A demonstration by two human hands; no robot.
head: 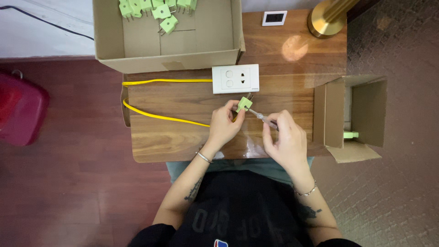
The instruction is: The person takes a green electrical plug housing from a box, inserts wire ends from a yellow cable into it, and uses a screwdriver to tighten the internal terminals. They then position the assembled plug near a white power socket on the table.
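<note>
The left hand [222,126] pinches a small green plug [243,104] between its fingertips, just above the middle of the bench [183,137]; a yellow cable [160,117] runs from under this hand toward the bench's left edge, loops there, and comes back along the far side to a white wall socket [235,78] lying flat just beyond the plug; the right hand [286,139] is closed around a thin screwdriver [261,117], whose tip meets the plug. A large open cardboard box [169,55] sits at the far left corner of the bench, holding a cluster of green plugs [155,9] along its far wall; a smaller open box [354,114] stands off the right edge with one green piece [351,134] inside; a brass lamp base [325,20] and a small white switch plate [274,18] rest at the far right corner.
</note>
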